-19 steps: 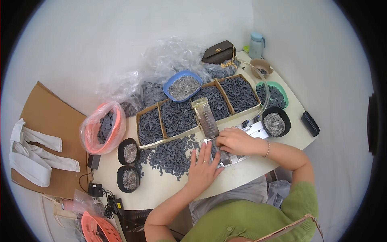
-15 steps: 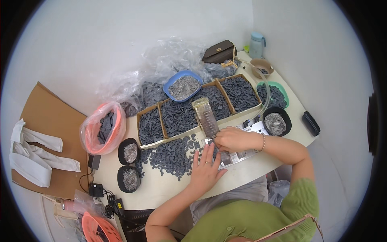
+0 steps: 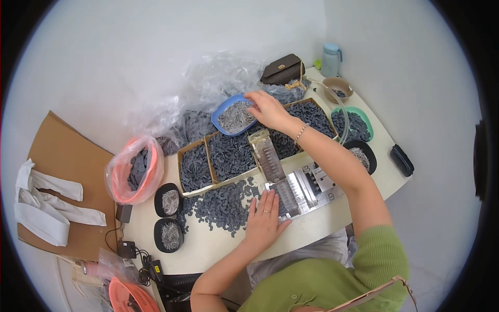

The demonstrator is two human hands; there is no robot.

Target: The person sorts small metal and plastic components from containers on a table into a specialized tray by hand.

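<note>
My right hand (image 3: 270, 110) reaches over the right rim of a blue tray (image 3: 215, 121) heaped with thin metal pins (image 3: 236, 117). Its fingers are bent and a little apart, and I see nothing in them. My left hand (image 3: 264, 221) lies flat, fingers stretched, against the left end of a silver metal jig (image 3: 306, 190). Upright on the jig's far end stands a clear ribbed plastic holder (image 3: 269, 157). A loose spread of small dark grey plastic parts (image 3: 221, 205) lies left of my left hand.
Behind the jig, a divided cardboard box (image 3: 208, 185) holds more grey parts. Black bowls of pins stand at left (image 3: 169, 200) and right, the right one partly behind my forearm. A green bowl (image 3: 364, 117), a clear hose (image 3: 346, 125) and a black case (image 3: 401, 159) lie at right.
My right hand has left the jig and moved up and away to the blue tray, uncovering the jig's middle. My left hand stays at the jig's left end.
</note>
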